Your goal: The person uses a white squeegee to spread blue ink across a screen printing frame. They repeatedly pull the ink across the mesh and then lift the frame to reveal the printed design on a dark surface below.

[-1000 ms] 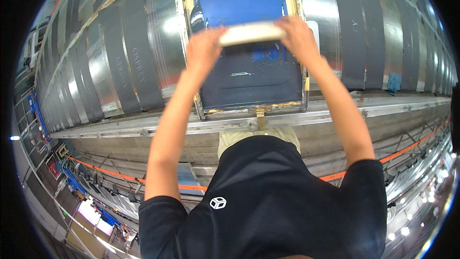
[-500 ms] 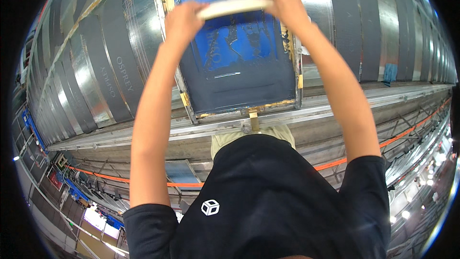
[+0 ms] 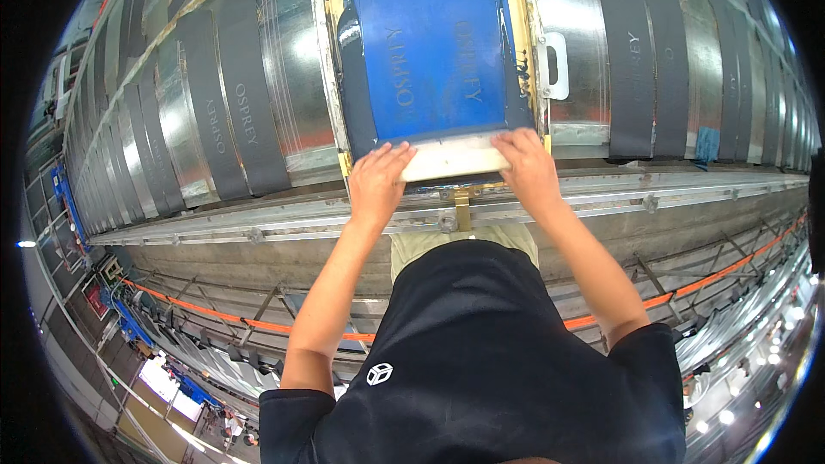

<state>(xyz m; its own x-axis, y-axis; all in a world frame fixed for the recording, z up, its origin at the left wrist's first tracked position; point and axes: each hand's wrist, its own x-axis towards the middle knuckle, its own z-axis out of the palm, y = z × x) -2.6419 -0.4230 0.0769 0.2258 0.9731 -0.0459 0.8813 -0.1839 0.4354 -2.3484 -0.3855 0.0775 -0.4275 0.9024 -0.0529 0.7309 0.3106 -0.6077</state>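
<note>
At nine o'clock of the view, a blue fixture [image 3: 64, 193] stands near the far end of a long, glossy metal desk [image 3: 296, 43]; matte dark-grey strips [image 3: 245, 94] lie side by side on it, some with pale lettering. Toward eight o'clock begins an orange bar [image 3: 249, 322], reaching past the dark-shirted torso to three o'clock. The left hand [image 3: 378, 180] curls closed over the nine o'clock end of a squeegee [image 3: 455, 159], a pale, smooth bar lying across the six o'clock end of a rectangular screen frame [image 3: 531, 26]. The frame's blue mesh [image 3: 434, 69] has dark, wet-looking ink along its margins. The right hand [image 3: 528, 167] grips the squeegee's three o'clock end, fingers closed. At the frame's three o'clock lies a flat white slotted piece [image 3: 560, 82]; farther right, near three o'clock of the view, a blue cloth [image 3: 707, 146] rests by the desk's edge. Round lights [image 3: 726, 417] glow at four o'clock.
</note>
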